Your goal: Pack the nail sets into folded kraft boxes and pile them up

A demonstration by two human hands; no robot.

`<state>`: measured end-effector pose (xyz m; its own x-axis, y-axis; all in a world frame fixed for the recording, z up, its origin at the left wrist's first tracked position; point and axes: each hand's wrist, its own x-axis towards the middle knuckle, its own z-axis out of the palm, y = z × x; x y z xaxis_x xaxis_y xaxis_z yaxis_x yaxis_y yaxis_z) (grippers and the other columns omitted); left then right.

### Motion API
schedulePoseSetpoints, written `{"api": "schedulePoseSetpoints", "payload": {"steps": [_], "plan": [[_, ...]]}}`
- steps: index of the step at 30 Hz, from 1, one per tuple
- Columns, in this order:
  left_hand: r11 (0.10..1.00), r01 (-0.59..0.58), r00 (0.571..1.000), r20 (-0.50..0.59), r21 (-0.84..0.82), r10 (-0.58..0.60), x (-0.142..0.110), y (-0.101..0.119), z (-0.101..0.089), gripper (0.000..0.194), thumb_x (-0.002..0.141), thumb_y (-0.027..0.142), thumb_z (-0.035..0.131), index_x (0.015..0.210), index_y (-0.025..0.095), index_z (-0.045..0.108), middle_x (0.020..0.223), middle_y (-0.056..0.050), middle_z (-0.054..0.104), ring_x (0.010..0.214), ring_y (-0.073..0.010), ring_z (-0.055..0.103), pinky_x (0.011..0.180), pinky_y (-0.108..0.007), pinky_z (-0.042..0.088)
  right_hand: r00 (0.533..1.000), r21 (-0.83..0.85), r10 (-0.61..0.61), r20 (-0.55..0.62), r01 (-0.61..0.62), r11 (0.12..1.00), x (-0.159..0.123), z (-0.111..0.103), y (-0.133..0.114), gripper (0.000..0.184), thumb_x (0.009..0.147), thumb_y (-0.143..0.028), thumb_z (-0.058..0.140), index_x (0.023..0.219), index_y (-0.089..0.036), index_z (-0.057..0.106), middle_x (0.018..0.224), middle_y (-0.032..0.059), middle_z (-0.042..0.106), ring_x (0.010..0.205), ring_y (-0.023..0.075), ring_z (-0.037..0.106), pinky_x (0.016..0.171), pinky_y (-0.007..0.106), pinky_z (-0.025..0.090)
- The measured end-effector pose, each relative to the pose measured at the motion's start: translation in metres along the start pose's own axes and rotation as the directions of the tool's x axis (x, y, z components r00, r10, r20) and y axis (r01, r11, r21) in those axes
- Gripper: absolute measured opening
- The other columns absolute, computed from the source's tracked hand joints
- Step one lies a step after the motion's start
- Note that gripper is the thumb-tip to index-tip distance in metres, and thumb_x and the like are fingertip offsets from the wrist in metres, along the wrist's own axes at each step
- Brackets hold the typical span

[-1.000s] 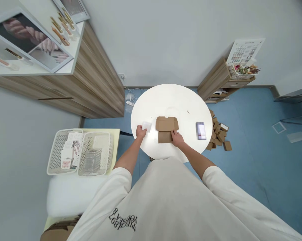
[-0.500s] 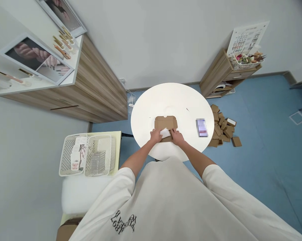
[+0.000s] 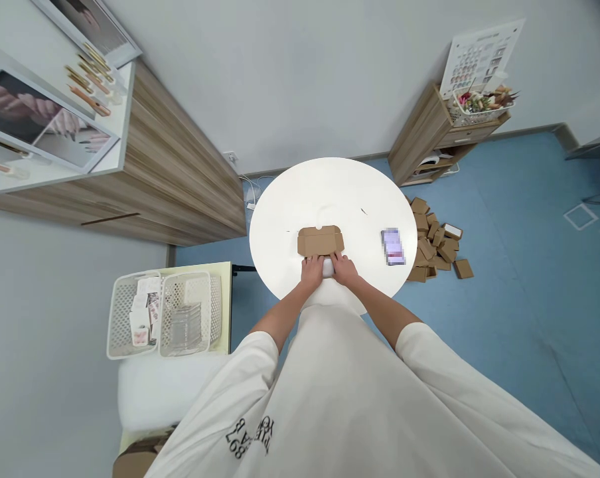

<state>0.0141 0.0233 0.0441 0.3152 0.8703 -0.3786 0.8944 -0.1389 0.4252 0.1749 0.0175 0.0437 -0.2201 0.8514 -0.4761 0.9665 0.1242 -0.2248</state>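
A small brown cardboard box [image 3: 320,239] with its lid flap up lies on the round white table [image 3: 340,192] near its front edge. My left hand [image 3: 311,271] and my right hand [image 3: 344,268] press together over the box's near half. A small white item [image 3: 328,267] shows between the two hands, inside the box. Fingers of both hands are curled down onto the box and the white item.
A phone [image 3: 392,245] lies on the table's right side. Several brown boxes [image 3: 437,239] are heaped on the blue floor to the right. Two white baskets [image 3: 165,312] with cards and clear cases stand on a low stand at left. Wooden cabinets stand behind.
My left hand carried the white item from the table's left side into the box. Both hands now meet over the box, which sits a little nearer to me.
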Motion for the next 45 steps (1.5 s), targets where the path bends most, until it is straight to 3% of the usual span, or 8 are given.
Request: {"api": "schedulePoseSetpoints", "payload": {"steps": [4, 17, 22, 27, 32, 35, 40, 45], "plan": [[0.995, -0.094, 0.994, -0.059, 0.022, 0.095, -0.016, 0.0, 0.007, 0.043, 0.091, 0.013, 0.048, 0.132, 0.022, 0.053, 0.148, -0.016, 0.042, 0.136, -0.0341, 0.038, 0.11, -0.049, 0.029, 1.0, -0.001, -0.011, -0.011, 0.011, 1.0, 0.0, 0.001, 0.001, 0.081, 0.083, -0.029, 0.075, 0.15, -0.022, 0.029, 0.151, 0.017, 0.036, 0.117, 0.0305, 0.049, 0.092, 0.038, 0.045], [0.951, -0.23, 0.969, 0.14, 0.208, 0.204, -0.017, -0.009, 0.02, 0.058, 0.087, 0.014, 0.051, 0.144, 0.022, 0.046, 0.145, -0.016, 0.046, 0.136, -0.0327, 0.041, 0.112, -0.048, 0.027, 1.0, -0.047, -0.014, -0.007, 0.014, 0.999, 0.001, 0.004, 0.001, 0.083, 0.085, -0.037, 0.074, 0.151, -0.021, 0.027, 0.152, 0.0182, 0.035, 0.117, 0.0297, 0.05, 0.091, 0.037, 0.045], [0.956, -0.232, 0.967, 0.146, 0.179, 0.207, -0.017, -0.012, 0.021, 0.061, 0.086, 0.014, 0.053, 0.146, 0.023, 0.043, 0.151, -0.015, 0.042, 0.14, -0.032, 0.038, 0.114, -0.049, 0.025, 1.0, -0.078, -0.007, -0.001, 0.007, 0.997, 0.001, 0.003, -0.002, 0.088, 0.085, -0.038, 0.074, 0.154, -0.022, 0.022, 0.154, 0.02, 0.032, 0.119, 0.0305, 0.05, 0.093, 0.037, 0.043], [0.98, -0.199, 0.978, 0.067, 0.03, 0.196, -0.019, -0.019, 0.008, 0.046, 0.09, 0.015, 0.049, 0.134, 0.023, 0.053, 0.152, -0.013, 0.043, 0.136, -0.0298, 0.044, 0.111, -0.047, 0.032, 1.0, -0.087, -0.031, -0.003, 0.031, 0.996, -0.007, 0.001, -0.004, 0.086, 0.086, -0.031, 0.068, 0.157, -0.021, 0.02, 0.161, 0.0184, 0.024, 0.124, 0.0321, 0.046, 0.096, 0.04, 0.042], [0.979, 0.005, 0.984, -0.172, -0.205, -0.041, -0.017, -0.038, -0.015, 0.033, 0.091, 0.015, 0.047, 0.122, 0.022, 0.058, 0.128, -0.013, 0.057, 0.124, -0.0287, 0.053, 0.105, -0.043, 0.041, 0.986, 0.107, 0.029, -0.163, -0.012, 0.994, -0.016, -0.004, 0.005, 0.063, 0.093, -0.037, 0.055, 0.151, -0.022, 0.033, 0.157, 0.0153, 0.031, 0.127, 0.0314, 0.045, 0.099, 0.042, 0.043], [0.894, 0.188, 0.911, -0.268, -0.406, -0.313, -0.008, -0.054, -0.029, 0.033, 0.088, 0.015, 0.049, 0.12, 0.022, 0.055, 0.128, -0.012, 0.056, 0.123, -0.0264, 0.054, 0.105, -0.042, 0.042, 0.935, 0.363, 0.234, -0.266, -0.127, 0.923, -0.009, -0.01, 0.016, 0.057, 0.095, -0.034, 0.045, 0.149, -0.019, 0.037, 0.15, 0.0155, 0.04, 0.127, 0.0291, 0.048, 0.1, 0.041, 0.045], [0.574, 0.348, 0.825, -0.049, -0.741, -0.562, 0.012, -0.069, -0.047, 0.05, 0.087, 0.016, 0.052, 0.135, 0.022, 0.042, 0.144, -0.013, 0.05, 0.127, -0.0223, 0.055, 0.098, -0.035, 0.048, 0.901, 0.715, 0.394, -0.182, -0.154, 0.682, 0.014, -0.025, 0.026, 0.066, 0.092, -0.035, 0.045, 0.154, -0.018, 0.033, 0.153, 0.0159, 0.042, 0.129, 0.0274, 0.052, 0.104, 0.041, 0.048], [0.476, 0.268, 0.892, 0.03, -0.838, -0.45, 0.022, -0.065, -0.046, 0.063, 0.088, 0.023, 0.058, 0.145, 0.023, 0.032, 0.147, -0.012, 0.053, 0.127, -0.0214, 0.058, 0.097, -0.033, 0.05, 0.922, 0.84, 0.358, -0.147, -0.075, 0.538, 0.021, -0.034, 0.018, 0.068, 0.089, -0.033, 0.051, 0.153, -0.019, 0.037, 0.149, 0.012, 0.051, 0.128, 0.0253, 0.055, 0.107, 0.04, 0.047]]}}
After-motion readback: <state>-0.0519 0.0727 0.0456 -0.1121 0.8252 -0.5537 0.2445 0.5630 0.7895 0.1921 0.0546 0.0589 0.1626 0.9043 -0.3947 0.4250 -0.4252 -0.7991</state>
